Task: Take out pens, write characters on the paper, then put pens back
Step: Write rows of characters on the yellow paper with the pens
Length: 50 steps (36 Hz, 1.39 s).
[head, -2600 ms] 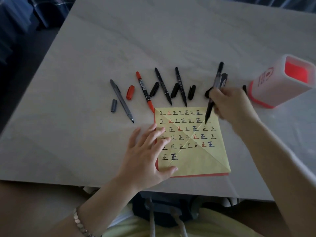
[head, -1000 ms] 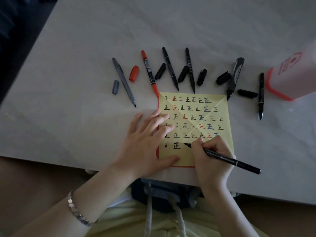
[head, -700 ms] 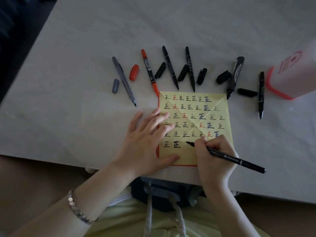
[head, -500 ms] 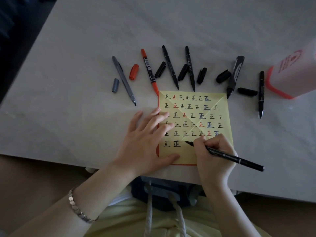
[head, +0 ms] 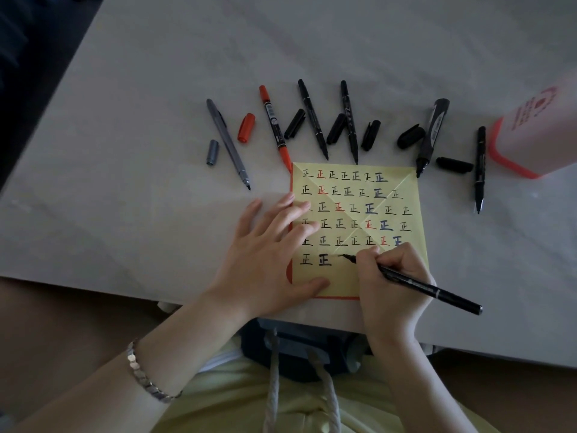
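My right hand (head: 394,281) pinched the black pen (head: 427,288), tip on the yellow paper (head: 409,180) which my spread left hand (head: 265,254) pressed flat near the table (head: 125,232) edge, where I feared 1 palm slip could smear fresh ink.

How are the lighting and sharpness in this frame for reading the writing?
Head view: dim and underexposed, no glare on the table; characters on the yellow paper are legible; right hand and black pen show no motion blur; pen holder is cut off at the right edge.
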Motion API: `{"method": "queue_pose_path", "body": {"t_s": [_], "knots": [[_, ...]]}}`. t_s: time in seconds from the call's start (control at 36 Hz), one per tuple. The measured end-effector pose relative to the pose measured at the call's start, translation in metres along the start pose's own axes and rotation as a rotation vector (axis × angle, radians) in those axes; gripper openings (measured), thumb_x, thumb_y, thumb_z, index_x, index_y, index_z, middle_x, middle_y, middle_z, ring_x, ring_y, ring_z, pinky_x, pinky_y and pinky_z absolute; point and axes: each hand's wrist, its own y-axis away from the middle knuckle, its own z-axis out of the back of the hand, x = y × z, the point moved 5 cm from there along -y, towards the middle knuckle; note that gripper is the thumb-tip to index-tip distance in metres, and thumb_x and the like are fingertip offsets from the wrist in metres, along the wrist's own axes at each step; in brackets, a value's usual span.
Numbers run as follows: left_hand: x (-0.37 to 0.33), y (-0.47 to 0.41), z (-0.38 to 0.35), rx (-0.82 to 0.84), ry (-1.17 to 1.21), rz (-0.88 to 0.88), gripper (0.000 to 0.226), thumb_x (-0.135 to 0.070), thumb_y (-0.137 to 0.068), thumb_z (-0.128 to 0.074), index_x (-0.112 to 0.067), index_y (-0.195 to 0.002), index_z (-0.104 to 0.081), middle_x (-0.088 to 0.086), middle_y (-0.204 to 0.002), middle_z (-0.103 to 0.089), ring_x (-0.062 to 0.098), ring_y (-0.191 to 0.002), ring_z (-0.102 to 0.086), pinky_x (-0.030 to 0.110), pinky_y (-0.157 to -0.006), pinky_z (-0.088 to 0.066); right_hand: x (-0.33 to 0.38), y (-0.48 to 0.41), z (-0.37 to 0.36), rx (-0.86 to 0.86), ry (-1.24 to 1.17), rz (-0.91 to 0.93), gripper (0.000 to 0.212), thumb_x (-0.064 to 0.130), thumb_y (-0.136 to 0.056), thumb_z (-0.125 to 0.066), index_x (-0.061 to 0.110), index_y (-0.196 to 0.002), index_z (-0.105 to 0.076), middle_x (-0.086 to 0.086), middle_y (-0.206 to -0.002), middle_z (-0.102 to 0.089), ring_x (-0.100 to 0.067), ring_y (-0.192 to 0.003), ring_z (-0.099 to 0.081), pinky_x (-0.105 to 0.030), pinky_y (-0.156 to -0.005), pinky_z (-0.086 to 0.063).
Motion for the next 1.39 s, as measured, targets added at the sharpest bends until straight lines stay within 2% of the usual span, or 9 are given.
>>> {"method": "queue_pose_path", "body": {"t_s": [0.17,0.33,0.42,0.53,0.67,1.0,1.11,1.25,1.39], "knots": [[-0.0001,0.0001,0.0004,-0.006,0.002,0.0,0.071,-0.07,-0.071,-0.047,-0.024,-0.125,-0.049,0.0,-0.142,-0.041,0.015,-0.139,-0.015,0.047,-0.111,-0.007,-0.0048,-0.0023,0.0011,0.015,-0.03,-0.056,0.029,0.01,-0.069,-0.059,0.001,-0.049,-0.041,0.003,-0.039,-0.037,-0.011,-0.045,-0.041,-0.013,-0.042,-0.031],[0.0004,-0.0001,-0.0008,-0.009,-0.001,-0.003,0.071,-0.07,-0.071,-0.046,-0.023,-0.125,-0.049,0.001,-0.142,-0.041,0.015,-0.139,-0.016,0.048,-0.111,-0.009,-0.0044,-0.0022,-0.001,0.05,-0.038,-0.062,0.032,-0.003,-0.072,-0.065,-0.003,-0.05,-0.041,0.0,-0.041,-0.039,-0.012,-0.046,-0.04,-0.014,-0.043,-0.031],[-0.0001,-0.0003,-0.0007,-0.009,0.001,-0.004,0.072,-0.07,-0.071,-0.045,-0.023,-0.125,-0.049,0.001,-0.142,-0.041,0.015,-0.139,-0.017,0.049,-0.111,-0.01,-0.0034,-0.0022,-0.0005,0.052,-0.04,-0.06,0.031,0.003,-0.069,-0.063,0.0,-0.048,-0.04,0.004,-0.038,-0.036,-0.012,-0.044,-0.039,-0.013,-0.042,-0.03],[0.0002,-0.0003,-0.0009,-0.011,0.005,-0.004,0.072,-0.07,-0.071,-0.045,-0.023,-0.125,-0.05,0.001,-0.142,-0.041,0.015,-0.139,-0.017,0.048,-0.111,-0.009,-0.0025,-0.0021,0.0003,0.055,-0.055,-0.069,0.025,0.009,-0.062,-0.058,0.002,-0.046,-0.04,-0.001,-0.038,-0.039,-0.012,-0.043,-0.039,-0.012,-0.041,-0.029],[0.0003,-0.0001,-0.0014,-0.015,0.005,-0.007,0.072,-0.07,-0.071,-0.047,-0.023,-0.125,-0.05,0.002,-0.142,-0.042,0.016,-0.139,-0.018,0.048,-0.111,-0.009,-0.0032,-0.0022,0.001,0.059,-0.046,-0.078,0.03,-0.007,-0.066,-0.064,-0.002,-0.047,-0.041,0.002,-0.04,-0.038,-0.009,-0.044,-0.04,-0.013,-0.042,-0.032],[-0.0001,0.0,-0.0011,-0.013,0.015,0.001,0.071,-0.07,-0.07,-0.047,-0.023,-0.124,-0.05,0.001,-0.141,-0.042,0.016,-0.139,-0.019,0.047,-0.111,-0.008,-0.0042,-0.0008,0.0019,0.025,-0.043,-0.084,0.033,-0.009,-0.068,-0.062,-0.001,-0.047,-0.039,0.003,-0.04,-0.036,-0.008,-0.043,-0.039,-0.013,-0.042,-0.031],[0.0002,0.0001,-0.0011,-0.017,0.016,0.0,0.071,-0.069,-0.07,-0.048,-0.023,-0.124,-0.05,0.001,-0.141,-0.042,0.017,-0.139,-0.02,0.047,-0.111,-0.01,-0.0066,-0.0017,0.0023,0.034,-0.067,-0.1,0.034,-0.007,-0.069,-0.063,0.001,-0.047,-0.039,0.003,-0.037,-0.037,-0.006,-0.041,-0.04,-0.011,-0.042,-0.031],[0.0004,0.0002,-0.0012,-0.009,0.014,-0.002,0.071,-0.07,-0.07,-0.047,-0.023,-0.124,-0.05,0.001,-0.142,-0.041,0.017,-0.139,-0.019,0.047,-0.112,-0.007,-0.0009,-0.001,-0.0016,0.083,-0.088,-0.063,0.028,0.006,-0.067,-0.061,0.0,-0.048,-0.041,0.001,-0.052,-0.048,-0.004,-0.041,-0.04,-0.007,-0.041,-0.03],[0.0006,-0.0001,-0.0017,0.001,0.005,0.001,0.072,-0.07,-0.07,-0.046,-0.023,-0.125,-0.05,0.0,-0.143,-0.04,0.016,-0.139,-0.018,0.047,-0.112,-0.008,-0.0008,-0.0011,-0.0027,0.079,-0.052,-0.057,0.028,0.009,-0.064,-0.058,0.003,-0.046,-0.038,0.002,-0.053,-0.048,-0.006,-0.04,-0.038,-0.009,-0.04,-0.028]]}}
